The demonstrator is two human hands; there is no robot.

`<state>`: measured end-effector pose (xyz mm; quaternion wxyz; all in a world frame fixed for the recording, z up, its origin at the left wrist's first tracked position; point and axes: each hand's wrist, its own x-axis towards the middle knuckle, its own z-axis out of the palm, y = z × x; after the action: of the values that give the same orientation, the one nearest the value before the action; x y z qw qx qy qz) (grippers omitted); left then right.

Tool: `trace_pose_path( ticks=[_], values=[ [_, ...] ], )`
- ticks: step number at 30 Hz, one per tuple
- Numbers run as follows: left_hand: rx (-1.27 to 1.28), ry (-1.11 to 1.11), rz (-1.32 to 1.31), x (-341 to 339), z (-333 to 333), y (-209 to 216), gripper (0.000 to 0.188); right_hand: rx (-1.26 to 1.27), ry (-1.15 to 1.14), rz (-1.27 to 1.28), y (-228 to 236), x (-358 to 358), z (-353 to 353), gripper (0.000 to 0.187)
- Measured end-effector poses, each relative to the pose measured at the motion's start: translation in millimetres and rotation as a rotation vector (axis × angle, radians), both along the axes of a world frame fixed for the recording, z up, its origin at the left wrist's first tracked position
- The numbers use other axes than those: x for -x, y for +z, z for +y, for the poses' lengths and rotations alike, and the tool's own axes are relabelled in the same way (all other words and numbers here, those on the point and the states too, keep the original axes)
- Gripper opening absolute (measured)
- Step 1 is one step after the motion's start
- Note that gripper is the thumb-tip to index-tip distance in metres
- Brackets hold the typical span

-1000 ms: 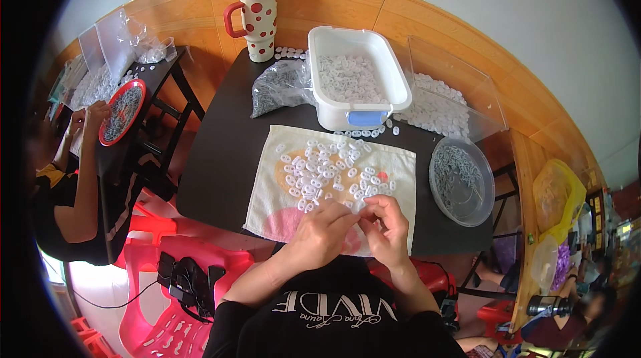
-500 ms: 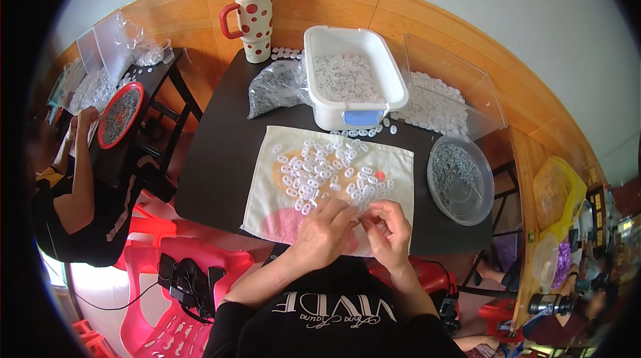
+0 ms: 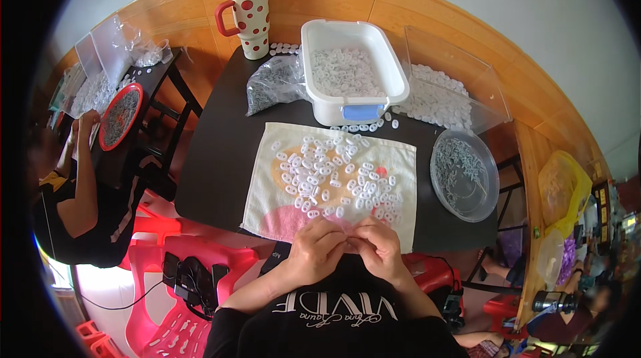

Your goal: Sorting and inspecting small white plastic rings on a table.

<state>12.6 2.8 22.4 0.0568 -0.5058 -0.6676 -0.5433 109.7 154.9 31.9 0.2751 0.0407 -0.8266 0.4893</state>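
Towel (image 3: 266,188): on desk (image 3: 217,151), under white pieces (image 3: 326,194)
Left hand (image 3: 312,250), right hand (image 3: 379,250): close together, whether gripping something I cannot tell

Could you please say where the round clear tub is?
In the head view, the tub sits at the right end of the table, just right of the towel.

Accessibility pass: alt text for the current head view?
A person's left hand and right hand meet over the near edge of a cream towel strewn with white oval pieces; anything held is unclear. A white tub stands behind, a clear dish right.
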Motion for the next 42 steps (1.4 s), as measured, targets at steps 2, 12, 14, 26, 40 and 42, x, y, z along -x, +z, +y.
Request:
trace_pose_path(
  ticks=[2, 12, 14, 26, 40, 42],
  values=[
    [0.026, 0.051, 0.017, 6, -2, 4, 0.022, 0.018, -0.039, -0.014, 0, -1, 0, 0.016],
    [0.471, 0.267, 0.257, 17, 15, 8, 0.022, -0.304, -0.247, -0.056, -14, 5, 3, 0.018],
    [0.454, 0.257, 0.25, 17, 16, 8, 0.021, -0.394, -0.255, -0.073, -11, 3, 1, 0.02],
    [0.473, 0.268, 0.236, 24, 31, 23, 0.027, -0.408, -0.259, -0.119, -15, 2, 3, 0.021],
    [0.133, -0.12, -0.11, 31, 20, 19, 0.011, 0.201, -0.176, 0.016, 6, 7, 9, 0.002],
    [0.096, -0.105, -0.207, 27, 19, 15, 0.008, 0.196, -0.159, 0.004, 5, 9, 8, 0.004]
  ],
)
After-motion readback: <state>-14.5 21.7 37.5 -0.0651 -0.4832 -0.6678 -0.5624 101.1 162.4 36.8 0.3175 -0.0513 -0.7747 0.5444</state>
